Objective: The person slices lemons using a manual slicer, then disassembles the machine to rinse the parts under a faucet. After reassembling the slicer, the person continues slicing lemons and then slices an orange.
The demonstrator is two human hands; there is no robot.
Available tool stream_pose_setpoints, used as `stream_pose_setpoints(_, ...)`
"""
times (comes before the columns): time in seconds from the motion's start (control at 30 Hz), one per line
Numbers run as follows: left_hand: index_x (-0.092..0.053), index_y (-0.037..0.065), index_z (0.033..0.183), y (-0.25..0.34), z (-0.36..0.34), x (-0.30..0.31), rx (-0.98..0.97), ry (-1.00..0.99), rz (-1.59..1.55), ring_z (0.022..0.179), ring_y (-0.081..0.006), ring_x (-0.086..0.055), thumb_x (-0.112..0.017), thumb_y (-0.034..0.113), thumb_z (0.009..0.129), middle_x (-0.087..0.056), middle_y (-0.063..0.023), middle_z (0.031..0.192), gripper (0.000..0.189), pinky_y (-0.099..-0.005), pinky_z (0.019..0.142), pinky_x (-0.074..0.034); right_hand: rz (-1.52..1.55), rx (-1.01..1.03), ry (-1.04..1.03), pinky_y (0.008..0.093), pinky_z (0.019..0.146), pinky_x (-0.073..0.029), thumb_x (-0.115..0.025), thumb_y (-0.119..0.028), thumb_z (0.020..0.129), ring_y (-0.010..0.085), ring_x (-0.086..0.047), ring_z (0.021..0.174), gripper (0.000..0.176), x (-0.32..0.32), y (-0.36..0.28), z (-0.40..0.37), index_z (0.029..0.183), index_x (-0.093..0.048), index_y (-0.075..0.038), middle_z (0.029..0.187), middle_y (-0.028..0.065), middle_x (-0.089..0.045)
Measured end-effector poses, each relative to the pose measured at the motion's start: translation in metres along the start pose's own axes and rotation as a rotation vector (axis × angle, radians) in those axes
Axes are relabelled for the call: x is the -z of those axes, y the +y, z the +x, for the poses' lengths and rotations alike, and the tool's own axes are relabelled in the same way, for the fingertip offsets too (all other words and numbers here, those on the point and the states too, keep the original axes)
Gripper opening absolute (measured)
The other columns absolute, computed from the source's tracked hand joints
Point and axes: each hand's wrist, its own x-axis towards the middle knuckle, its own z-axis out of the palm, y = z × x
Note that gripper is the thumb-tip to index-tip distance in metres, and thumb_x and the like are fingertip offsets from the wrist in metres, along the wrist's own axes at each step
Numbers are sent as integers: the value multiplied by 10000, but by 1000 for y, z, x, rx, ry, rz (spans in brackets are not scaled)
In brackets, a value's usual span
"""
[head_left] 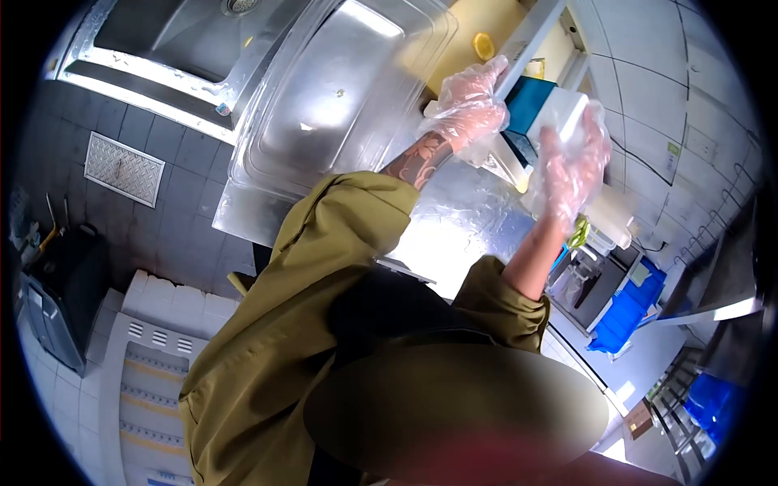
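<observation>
My left hand point(468, 104), in a clear plastic glove, has its fingers bent against the lower end of a long grey bar point(531, 44); what they grip, if anything, is hidden. The bar belongs to a pale frame that looks like a slicer, partly covered by my hands. My right hand point(574, 162), gloved too, has its thumb and fingers around the white end of a teal-and-white block point(527, 104). A lemon slice point(484, 46) lies on the yellow board point(458, 24) beyond my left hand.
A large clear plastic lid or tub point(340, 93) lies left of my hands on the steel counter point(462, 219). Farther left is a steel sink point(190, 36). A white container point(609, 217) stands near my right wrist, with a blue bin point(628, 306) beyond it. White tiled wall point(640, 89) rises at right.
</observation>
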Motion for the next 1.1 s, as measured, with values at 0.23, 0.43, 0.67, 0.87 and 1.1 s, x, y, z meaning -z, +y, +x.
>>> stream_pose_setpoints(0.23, -554, 79, 1319, -8, 1, -3, -106, 37, -117, 1184, -338, -570, -666, 227, 775, -542, -157, 1351, 575, -362, 1025, -442, -276, -62, 215, 436, 935, -472, -745, -508, 696, 326, -594, 1090, 624, -48, 15, 70, 1209, -645, -168, 1120, 187, -651)
stream_pose_setpoints(0.43, -574, 91, 1287, -6, 0, -14, -172, 113, 110, 1076, -341, -611, -630, 252, 894, -597, -136, 1253, 429, -411, 922, -493, -317, 67, 162, 492, 948, -471, -623, -632, 737, 370, -607, 1116, 681, -96, 66, 211, 1275, -611, -215, 1190, 213, -648)
stream_pose_setpoints(0.67, -603, 88, 1217, -3, -17, -28, -261, 367, 242, 950, -327, -633, -582, 141, 921, -644, -121, 1109, 302, -425, 812, -525, -222, 24, 97, 476, 997, -446, -648, -594, 719, 375, -536, 1204, 694, -81, 59, 180, 1292, -585, -207, 1243, 209, -615)
stream_pose_setpoints(0.87, -613, 49, 1163, -7, -13, -35, -173, 423, 121, 1022, -374, -601, -572, 144, 927, -621, -176, 1163, 258, -446, 895, -491, -226, 18, 158, 458, 977, -474, -749, -444, 685, 358, -574, 1156, 636, -29, 9, 22, 1253, -613, -193, 1326, 209, -480)
stream_pose_setpoints(1.1, -605, 66, 1171, -7, -15, -31, -183, 376, 125, 906, -333, -654, -554, 133, 938, -650, -137, 1090, 247, -416, 805, -525, -272, -39, 204, 434, 885, -519, -713, -516, 668, 328, -637, 1040, 533, -46, 19, 71, 1133, -683, -257, 1101, 113, -664)
